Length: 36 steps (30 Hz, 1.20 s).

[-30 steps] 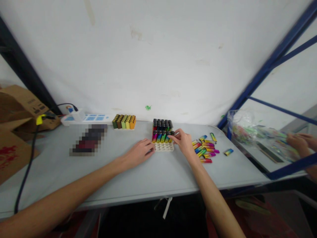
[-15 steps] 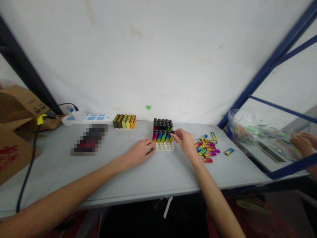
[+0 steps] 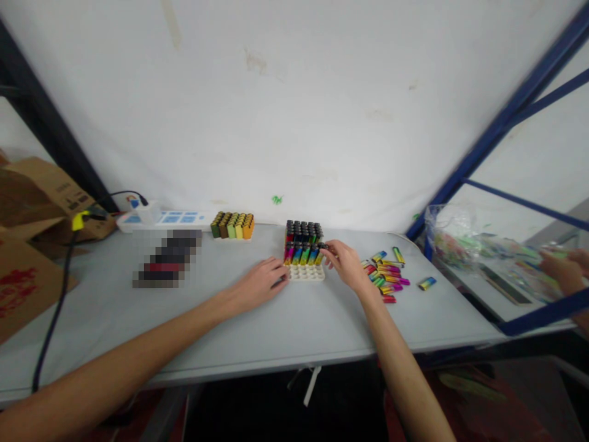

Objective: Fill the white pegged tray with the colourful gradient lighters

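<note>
A white tray (image 3: 306,274) with round holes carries upright lighters: dark-topped ones at the back and a front row of rainbow-coloured lighters (image 3: 305,253). Its nearest holes are bare. My left hand (image 3: 267,280) rests on the table, its fingers closed at the tray's left front corner. At the right end of the front row, my right hand (image 3: 341,261) pinches the black top of a rainbow lighter standing in the tray. Loose shiny lighters (image 3: 389,279) lie in a pile right of that hand.
A second block of yellow and green lighters (image 3: 232,226) stands behind left. Farther left are a power strip (image 3: 184,220), a pixelated item (image 3: 168,261), a cable and a cardboard box (image 3: 32,276). Beyond the blue frame (image 3: 488,141), another person's hand (image 3: 564,267) shows.
My hands have hardly moved; the right one still sits at the end of the front row. The whole view has shifted slightly.
</note>
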Each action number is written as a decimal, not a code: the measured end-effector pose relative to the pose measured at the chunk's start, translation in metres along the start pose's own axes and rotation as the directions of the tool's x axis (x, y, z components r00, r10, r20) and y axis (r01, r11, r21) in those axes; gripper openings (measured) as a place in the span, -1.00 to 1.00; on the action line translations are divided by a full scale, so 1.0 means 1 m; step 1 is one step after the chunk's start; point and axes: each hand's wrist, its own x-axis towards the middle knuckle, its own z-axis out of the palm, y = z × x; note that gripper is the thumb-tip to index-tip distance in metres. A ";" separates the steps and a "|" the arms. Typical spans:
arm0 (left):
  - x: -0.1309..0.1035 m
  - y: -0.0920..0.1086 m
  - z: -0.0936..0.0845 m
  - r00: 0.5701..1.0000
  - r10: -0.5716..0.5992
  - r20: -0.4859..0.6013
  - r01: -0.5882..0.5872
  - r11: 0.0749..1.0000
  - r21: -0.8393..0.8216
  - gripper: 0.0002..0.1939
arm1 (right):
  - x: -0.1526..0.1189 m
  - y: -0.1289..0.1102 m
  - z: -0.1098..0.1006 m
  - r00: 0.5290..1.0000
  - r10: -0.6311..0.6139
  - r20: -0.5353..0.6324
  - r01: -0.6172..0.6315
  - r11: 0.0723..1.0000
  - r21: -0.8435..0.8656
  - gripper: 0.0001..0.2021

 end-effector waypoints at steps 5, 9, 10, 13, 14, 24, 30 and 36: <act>0.000 -0.001 0.001 1.000 0.008 -0.012 -0.008 1.000 -0.006 -0.89 | 0.001 0.002 -0.001 1.000 0.014 0.026 -0.014 1.000 -0.009 -0.67; -0.001 -0.002 0.002 1.000 0.009 -0.007 -0.009 1.000 0.004 -0.90 | 0.001 0.003 -0.004 0.998 0.012 0.055 -0.008 0.998 -0.064 -0.67; 0.000 -0.002 0.001 1.000 0.010 -0.004 -0.010 1.000 0.004 -0.90 | 0.001 0.003 -0.005 0.998 0.009 0.065 -0.004 0.997 -0.071 -0.67; 0.000 -0.001 0.001 1.000 0.005 0.007 -0.005 1.000 0.008 -0.90 | 0.001 0.004 -0.005 0.996 -0.008 0.084 0.015 0.996 -0.085 -0.69; 0.000 -0.001 0.000 1.000 0.002 0.008 -0.002 1.000 0.010 -0.90 | 0.001 0.003 -0.004 0.997 -0.012 0.080 0.019 0.995 -0.094 -0.70; 0.000 -0.002 0.000 1.000 0.011 -0.001 -0.011 1.000 -0.002 -0.89 | -0.001 0.003 -0.006 0.993 -0.006 0.118 0.029 0.981 -0.191 -0.66; -0.001 -0.004 -0.001 1.000 0.005 0.014 -0.005 1.000 -0.014 -0.87 | -0.002 0.020 -0.017 0.996 0.017 0.087 -0.001 0.983 -0.184 -0.76; -0.001 -0.006 0.000 1.000 0.007 -0.003 -0.007 1.000 -0.020 -0.86 | -0.022 0.064 -0.050 0.985 0.174 -0.004 -0.158 0.883 -0.441 -0.73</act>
